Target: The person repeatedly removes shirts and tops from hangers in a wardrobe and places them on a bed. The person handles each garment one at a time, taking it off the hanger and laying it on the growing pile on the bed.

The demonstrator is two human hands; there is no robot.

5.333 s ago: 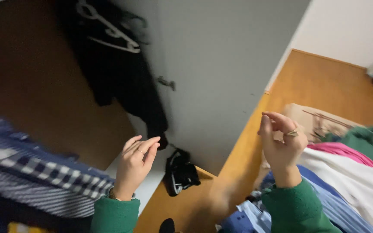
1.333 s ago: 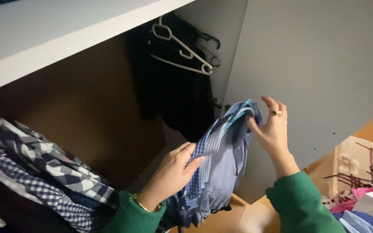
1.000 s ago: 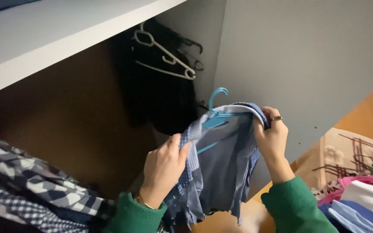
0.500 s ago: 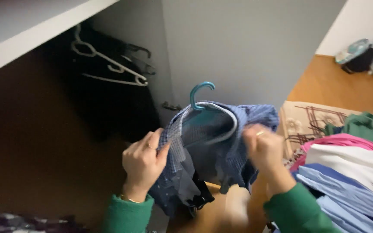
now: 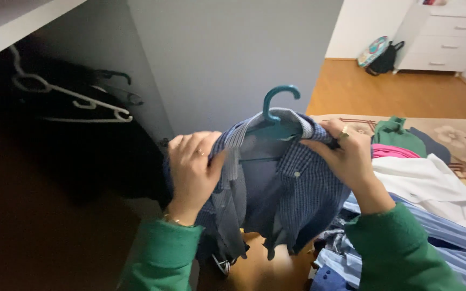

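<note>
So our left-hand fingers [image 5: 190, 148] are clamped on the left shoulder of a blue checked cotton shirt [image 5: 292, 199]; the left hand [image 5: 191, 170] bunches the fabric near the collar; our right-hand fingers [image 5: 327, 129] are pinched on the other shoulder, and the right hand [image 5: 349, 159] has a ring on it; so both hands grip the shirt, one on each side, and it's held up in the air in front of us, well above the floor. The shirt sits on a teal plastic hanger [image 5: 276, 110]; its hook pokes up between our hands, just above the collar; the front hangs open and the tails dangle down between our green knit sleeves [image 5: 397, 253].

Further out, left of the shirt, there's the dark inside of a grey wardrobe [image 5: 227, 54] with a white plastic hanger [image 5: 76, 99] on dark clothes; to the right, a pile of folded clothes [image 5: 432, 172], pink, white, green and light blue; behind that, a patterned beige rug [image 5: 459, 134], the orange wooden floor [image 5: 395, 89] and a white chest of drawers [image 5: 449, 35] with a dark backpack [image 5: 384, 56] beside it.
</note>
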